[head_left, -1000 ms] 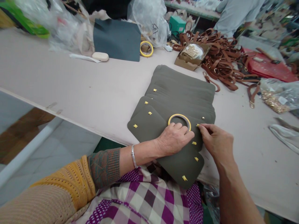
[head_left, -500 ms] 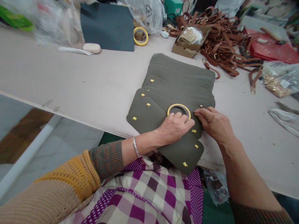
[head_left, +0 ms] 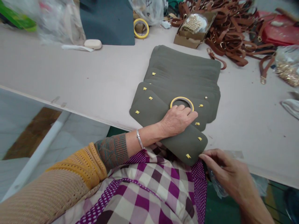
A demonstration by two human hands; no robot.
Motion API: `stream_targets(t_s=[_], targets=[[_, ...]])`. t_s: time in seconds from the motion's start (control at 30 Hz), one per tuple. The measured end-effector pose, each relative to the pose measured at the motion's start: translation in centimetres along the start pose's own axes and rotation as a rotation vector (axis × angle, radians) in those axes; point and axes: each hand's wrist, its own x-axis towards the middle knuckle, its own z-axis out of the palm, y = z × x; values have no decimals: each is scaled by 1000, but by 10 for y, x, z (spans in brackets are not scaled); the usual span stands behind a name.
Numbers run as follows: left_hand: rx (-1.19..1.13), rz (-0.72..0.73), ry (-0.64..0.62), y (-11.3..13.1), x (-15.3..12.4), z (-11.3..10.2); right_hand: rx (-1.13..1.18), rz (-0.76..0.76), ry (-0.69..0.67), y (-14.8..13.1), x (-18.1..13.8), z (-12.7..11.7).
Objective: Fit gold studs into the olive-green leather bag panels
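Note:
My left hand (head_left: 179, 120) is closed around a yellow roll of tape (head_left: 182, 99) and rests on fanned-out, dark olive-grey panels (head_left: 184, 67) with rounded corners. Small yellow tape pieces (head_left: 201, 105) dot the panels near their edges. A small shiny metal stud (head_left: 206, 97) shows near the right side of the stack. Low on the right, my right hand (head_left: 224, 169) pinches at the edge of the nearest panel (head_left: 179, 144), which overhangs the table's front edge. Its other fingers curl behind and are partly hidden.
Brown straps (head_left: 233, 37) lie heaped at the back right, beside a cardboard box (head_left: 187, 42) of gold beads or chain. A bag of gold-coloured pieces (head_left: 288, 67) is at far right. Another yellow tape roll (head_left: 146, 32) stands by a dark blue-grey sheet (head_left: 107, 25).
My right hand has moved from the stack's right side down to the nearest panel's corner. A yellow tape piece now shows where its fingers were. My left hand stays on the tape roll.

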Motion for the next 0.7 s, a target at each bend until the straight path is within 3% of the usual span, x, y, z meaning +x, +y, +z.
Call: stream_targets(t_s=[0.1,0.23,0.37,0.57,0.7], targets=[[2,-9,-13,1,0,-3,231,250,9,8,-16,25],[-6,-15,-10,1,-2,-7,523,326,63,4,-26,47],[-42,-39,37,-5,4,-13,510,266,161,-6,-16,32],[-88,-122,169,-13,33,-19,433,200,189,-6,29,2],[-55,-163,161,-23,44,-19,421,276,193,6,53,1]])
